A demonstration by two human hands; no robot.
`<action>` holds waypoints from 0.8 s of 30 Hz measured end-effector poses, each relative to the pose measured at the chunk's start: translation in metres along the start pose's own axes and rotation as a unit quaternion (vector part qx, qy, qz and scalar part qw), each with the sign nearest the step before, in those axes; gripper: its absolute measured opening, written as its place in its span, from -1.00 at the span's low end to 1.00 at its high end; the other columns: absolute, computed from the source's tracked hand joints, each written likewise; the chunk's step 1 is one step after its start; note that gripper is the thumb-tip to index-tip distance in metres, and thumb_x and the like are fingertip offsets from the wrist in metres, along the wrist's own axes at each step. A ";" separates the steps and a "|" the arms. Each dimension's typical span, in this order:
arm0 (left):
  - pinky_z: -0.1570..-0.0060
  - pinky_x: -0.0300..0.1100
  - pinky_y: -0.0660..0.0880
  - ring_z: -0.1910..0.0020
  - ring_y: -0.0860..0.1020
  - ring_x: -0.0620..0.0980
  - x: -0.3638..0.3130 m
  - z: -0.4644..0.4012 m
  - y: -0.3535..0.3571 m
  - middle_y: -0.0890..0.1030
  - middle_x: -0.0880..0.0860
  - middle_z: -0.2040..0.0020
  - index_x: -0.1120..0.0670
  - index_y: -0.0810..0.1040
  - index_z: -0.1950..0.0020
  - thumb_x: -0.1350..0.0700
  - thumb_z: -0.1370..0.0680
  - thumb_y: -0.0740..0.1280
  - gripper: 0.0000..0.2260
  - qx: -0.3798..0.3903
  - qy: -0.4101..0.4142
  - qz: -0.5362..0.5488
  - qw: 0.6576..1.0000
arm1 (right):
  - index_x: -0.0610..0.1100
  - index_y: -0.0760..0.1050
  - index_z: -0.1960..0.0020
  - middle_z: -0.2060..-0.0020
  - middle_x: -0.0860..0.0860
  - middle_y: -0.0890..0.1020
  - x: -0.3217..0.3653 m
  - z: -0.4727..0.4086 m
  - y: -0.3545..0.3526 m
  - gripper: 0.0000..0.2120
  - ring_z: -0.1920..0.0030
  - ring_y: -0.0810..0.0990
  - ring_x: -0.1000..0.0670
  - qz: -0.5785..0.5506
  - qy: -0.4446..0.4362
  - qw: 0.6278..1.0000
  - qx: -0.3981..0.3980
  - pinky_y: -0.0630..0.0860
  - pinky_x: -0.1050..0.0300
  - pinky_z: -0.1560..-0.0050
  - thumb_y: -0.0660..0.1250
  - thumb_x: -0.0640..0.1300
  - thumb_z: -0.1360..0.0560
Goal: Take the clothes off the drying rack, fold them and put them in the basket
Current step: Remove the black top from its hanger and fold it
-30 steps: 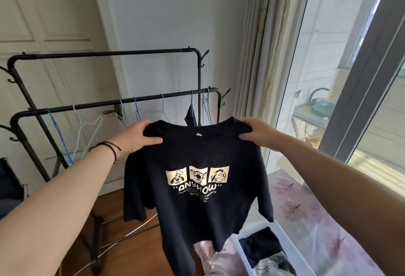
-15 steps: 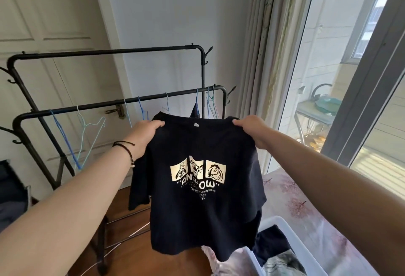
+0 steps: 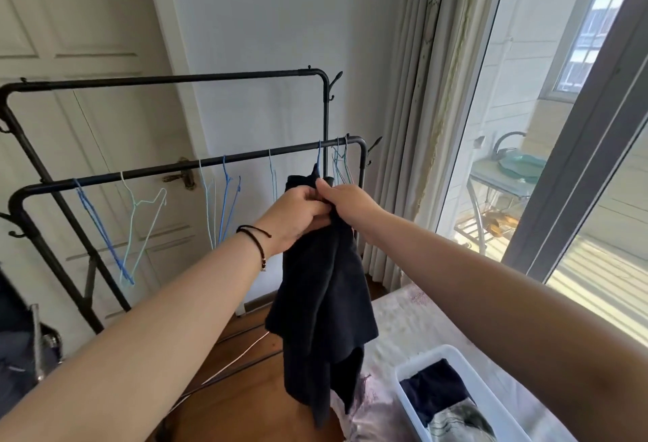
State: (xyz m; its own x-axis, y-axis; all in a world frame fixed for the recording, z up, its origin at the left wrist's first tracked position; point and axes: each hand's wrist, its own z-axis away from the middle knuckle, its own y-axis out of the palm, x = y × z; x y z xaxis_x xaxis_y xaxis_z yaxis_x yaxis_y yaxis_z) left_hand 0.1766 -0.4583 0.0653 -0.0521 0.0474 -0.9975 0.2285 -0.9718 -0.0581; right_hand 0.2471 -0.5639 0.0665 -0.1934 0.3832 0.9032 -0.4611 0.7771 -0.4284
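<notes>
A black T-shirt (image 3: 326, 304) hangs folded in half lengthwise in front of me, its print hidden inside the fold. My left hand (image 3: 294, 220) and my right hand (image 3: 345, 201) meet at its top, both gripping the shoulders pressed together. Behind them stands the black drying rack (image 3: 210, 162) with several bare wire hangers (image 3: 140, 231) on its front rail. The white basket (image 3: 456, 361) sits at the lower right on a bed, with dark and light folded clothes inside.
A flowered bedspread (image 3: 413, 322) covers the bed under the basket. Cream curtains (image 3: 420, 125) and a glass sliding door (image 3: 561, 161) are to the right. Wooden floor (image 3: 245, 403) lies under the rack. A dark bag (image 3: 21, 347) sits at the far left.
My hands came together from shoulder width, folding the spread T-shirt in half so the print no longer shows. The shirt now hangs narrow and long.
</notes>
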 end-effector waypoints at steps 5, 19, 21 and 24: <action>-0.14 -0.11 0.57 -0.05 0.67 0.03 0.004 0.003 -0.015 0.67 0.12 0.02 0.18 0.56 -0.08 0.40 -0.55 0.28 -0.81 0.038 0.034 -0.007 0.999 | -0.19 0.58 0.01 0.20 -0.08 0.65 -0.005 -0.003 -0.004 -0.79 0.19 0.59 0.02 -0.003 -0.080 0.997 0.022 0.57 0.10 0.08 0.34 -0.04 -0.55; -0.45 0.09 0.17 -0.30 0.41 -0.09 0.014 -0.017 -0.050 0.52 -0.18 -0.24 -0.19 0.35 -0.43 -0.18 -0.33 0.53 -0.29 -0.023 0.200 -0.437 0.877 | -0.09 0.51 -0.18 -0.01 -0.03 0.63 -0.014 0.001 -0.007 -0.81 -0.03 0.59 0.02 0.098 -0.191 0.972 0.091 0.50 0.20 -0.08 0.17 -0.18 -0.64; -0.25 0.03 0.46 -0.09 0.58 -0.07 0.013 -0.019 -0.047 0.65 -0.10 -0.07 -0.10 0.55 -0.26 -0.15 -0.40 0.49 -0.54 -0.004 0.167 -0.391 0.905 | -0.07 0.48 -0.17 0.04 0.01 0.61 -0.018 0.003 -0.003 -0.84 0.04 0.57 0.08 0.064 -0.202 0.975 0.063 0.49 0.28 0.03 0.19 -0.18 -0.63; 0.03 -0.08 0.57 0.07 0.63 -0.02 0.012 -0.025 -0.043 0.68 -0.03 0.07 0.00 0.63 -0.13 -0.11 -0.51 0.40 -0.72 -0.076 0.162 -0.403 0.898 | 0.03 0.37 -0.17 0.03 0.07 0.57 -0.034 -0.001 -0.001 -0.71 0.03 0.58 0.05 0.056 -0.166 0.984 -0.014 0.52 0.08 -0.05 0.37 0.02 -0.51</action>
State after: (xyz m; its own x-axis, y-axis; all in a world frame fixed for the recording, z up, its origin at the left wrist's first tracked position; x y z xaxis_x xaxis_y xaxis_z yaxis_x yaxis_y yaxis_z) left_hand 0.1905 -0.4098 0.0545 0.0205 0.8094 -0.5869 0.3754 -0.5503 -0.7458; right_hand 0.2549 -0.5771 0.0367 -0.5167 0.2870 0.8066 -0.3977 0.7539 -0.5230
